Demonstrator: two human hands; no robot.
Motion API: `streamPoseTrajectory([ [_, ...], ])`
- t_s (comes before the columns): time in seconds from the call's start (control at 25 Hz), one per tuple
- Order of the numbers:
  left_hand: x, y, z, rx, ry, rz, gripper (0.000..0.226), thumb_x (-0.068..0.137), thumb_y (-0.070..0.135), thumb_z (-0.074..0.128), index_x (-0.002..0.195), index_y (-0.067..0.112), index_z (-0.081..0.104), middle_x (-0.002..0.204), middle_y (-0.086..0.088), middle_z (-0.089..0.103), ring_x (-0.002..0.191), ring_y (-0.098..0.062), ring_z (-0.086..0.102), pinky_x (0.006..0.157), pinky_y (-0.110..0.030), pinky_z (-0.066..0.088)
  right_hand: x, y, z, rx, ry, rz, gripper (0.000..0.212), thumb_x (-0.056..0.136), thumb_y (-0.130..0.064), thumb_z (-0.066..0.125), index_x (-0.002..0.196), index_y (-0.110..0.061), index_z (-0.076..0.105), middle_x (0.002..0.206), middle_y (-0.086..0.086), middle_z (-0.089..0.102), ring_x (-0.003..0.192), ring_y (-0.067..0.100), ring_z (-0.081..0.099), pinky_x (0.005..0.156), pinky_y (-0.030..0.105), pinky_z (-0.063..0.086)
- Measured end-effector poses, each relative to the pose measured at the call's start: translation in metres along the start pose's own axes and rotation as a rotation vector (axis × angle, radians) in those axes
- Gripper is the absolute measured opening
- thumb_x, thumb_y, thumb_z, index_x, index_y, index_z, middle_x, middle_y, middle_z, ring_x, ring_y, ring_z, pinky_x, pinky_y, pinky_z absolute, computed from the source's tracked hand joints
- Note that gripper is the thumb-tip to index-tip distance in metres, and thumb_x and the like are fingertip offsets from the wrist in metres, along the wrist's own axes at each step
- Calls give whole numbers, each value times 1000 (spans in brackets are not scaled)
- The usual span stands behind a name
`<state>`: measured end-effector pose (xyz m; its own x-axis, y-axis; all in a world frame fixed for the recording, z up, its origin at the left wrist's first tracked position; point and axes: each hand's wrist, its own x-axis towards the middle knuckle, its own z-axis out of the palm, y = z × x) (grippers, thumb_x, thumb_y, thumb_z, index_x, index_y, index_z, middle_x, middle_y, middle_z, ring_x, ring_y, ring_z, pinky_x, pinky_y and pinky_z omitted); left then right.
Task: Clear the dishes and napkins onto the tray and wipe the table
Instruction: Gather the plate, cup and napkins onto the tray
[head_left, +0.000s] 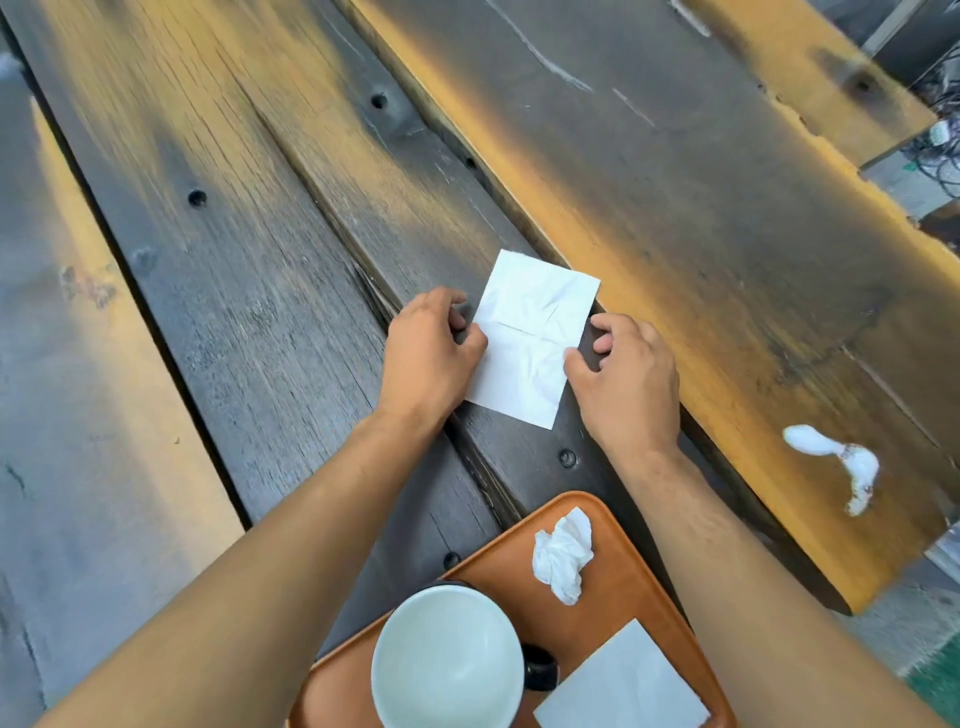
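A white folded napkin (530, 338) lies flat on the dark wooden table (260, 291). My left hand (428, 353) pinches its left edge and my right hand (626, 374) pinches its right edge. Nearer to me, an orange tray (618, 582) holds a crumpled white napkin (563, 556), a white-lined mug (449, 665) with a dark handle, and a flat grey-white napkin (623, 686).
A white smear (841, 462) marks the yellow-edged plank to the right of the tray. The table's right edge drops off near cables (935, 140) on the floor at the far right. Bolt heads dot the planks.
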<state>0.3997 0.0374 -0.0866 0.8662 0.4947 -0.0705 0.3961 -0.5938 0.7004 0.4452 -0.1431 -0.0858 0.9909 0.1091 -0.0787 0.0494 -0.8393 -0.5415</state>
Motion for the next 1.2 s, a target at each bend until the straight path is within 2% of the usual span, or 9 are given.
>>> streamPoseTrajectory([
  [0.16,3,18,5,-155,-31,-288,30,83,17,73,113,16,70,86,4,76,92,-19,71,88,-31,55,1,-13,-3,14,-23,57,49,92,-33,68,136,-16,56,112,0,68,108,19,59,92,32,45],
  [0.24,8,23,3,-202,-62,-416,6,80,14,73,84,18,70,75,0,76,85,-22,73,80,-31,58,1,-16,-3,55,-34,107,50,91,-30,69,137,-17,55,108,-3,72,109,17,61,93,33,47],
  [0.4,6,30,-4,-208,-147,-520,26,79,9,71,54,14,66,49,-1,65,55,-18,60,58,-23,45,7,-16,-8,258,-75,288,47,88,-18,67,135,-19,59,89,-11,75,99,10,65,84,25,47],
  [0.6,4,29,-13,-493,-278,-671,35,84,5,77,61,14,52,50,-2,48,42,-16,38,46,-25,33,3,-9,-17,650,-134,349,43,85,-12,69,126,-25,64,86,-8,76,84,7,73,80,38,62],
  [0.68,0,29,-19,-555,-306,-627,36,89,11,76,61,16,52,51,1,51,43,-13,41,43,-24,34,1,-6,-21,759,-115,340,38,88,-7,66,122,-24,64,91,1,75,85,13,73,78,41,60],
  [0.84,-9,26,-26,-761,-318,-534,23,94,15,71,73,12,61,84,-16,61,75,-23,57,61,-26,50,-4,-3,-21,936,-124,267,31,87,-12,67,113,-29,65,89,5,73,88,24,70,89,56,55],
  [1.0,-14,24,-28,-859,-296,-486,10,97,14,68,99,6,62,87,-16,56,67,-18,52,52,-22,46,-9,0,-28,1009,-335,129,37,88,-25,74,120,-40,63,97,8,73,99,26,70,93,49,54],
  [1.12,-18,24,-30,-862,-268,-480,14,95,12,71,84,13,61,78,-8,63,65,-17,55,55,-26,44,-13,-5,-35,992,-455,66,40,89,-6,74,122,-27,65,105,9,75,93,17,74,80,30,58],
  [1.2,-22,27,-33,-879,-232,-482,15,91,10,75,96,15,62,78,-4,72,67,-15,63,60,-29,47,-13,-8,-35,921,-417,56,34,87,2,74,114,-20,69,105,8,75,89,11,71,81,28,56],
])
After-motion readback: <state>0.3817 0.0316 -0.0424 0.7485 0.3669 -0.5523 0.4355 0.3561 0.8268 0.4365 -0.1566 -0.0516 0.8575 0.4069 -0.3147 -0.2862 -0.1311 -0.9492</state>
